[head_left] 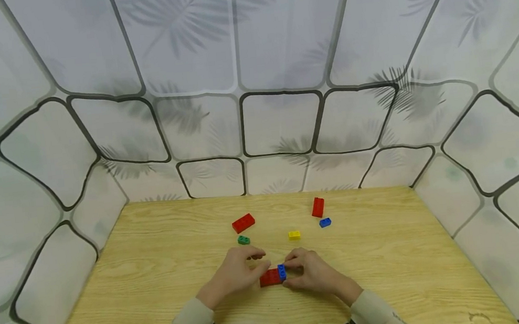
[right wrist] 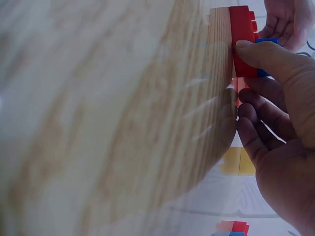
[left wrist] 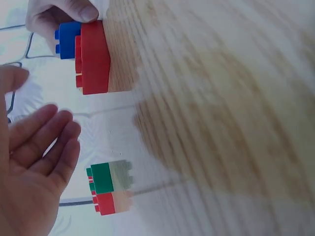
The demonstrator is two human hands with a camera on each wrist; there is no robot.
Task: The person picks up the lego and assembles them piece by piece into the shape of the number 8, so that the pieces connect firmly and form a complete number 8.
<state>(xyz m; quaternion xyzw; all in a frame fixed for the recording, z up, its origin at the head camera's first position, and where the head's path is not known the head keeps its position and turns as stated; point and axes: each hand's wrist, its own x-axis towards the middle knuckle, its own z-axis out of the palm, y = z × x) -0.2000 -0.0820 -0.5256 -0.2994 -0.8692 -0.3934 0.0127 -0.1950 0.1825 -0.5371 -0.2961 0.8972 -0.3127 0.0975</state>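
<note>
A red toy building brick (head_left: 269, 277) lies on the wooden table in front of the person, a small blue brick (head_left: 282, 272) set crosswise on top of its right end. The right hand (head_left: 313, 272) pinches this end; in the right wrist view its thumb (right wrist: 266, 56) lies across the side of the red and blue bricks, with the other fingers behind. The left hand (head_left: 236, 271) hovers at the red brick's left end, fingers loosely bent and holding nothing. A gap shows between it and the bricks in the left wrist view.
Beyond the hands lie a red brick (head_left: 244, 223) and a green brick (head_left: 244, 240) on the left, a yellow brick (head_left: 294, 235) in the middle, and another red brick (head_left: 318, 207) and blue brick (head_left: 325, 222) on the right. Patterned curtains (head_left: 284, 122) surround the table (head_left: 148, 279).
</note>
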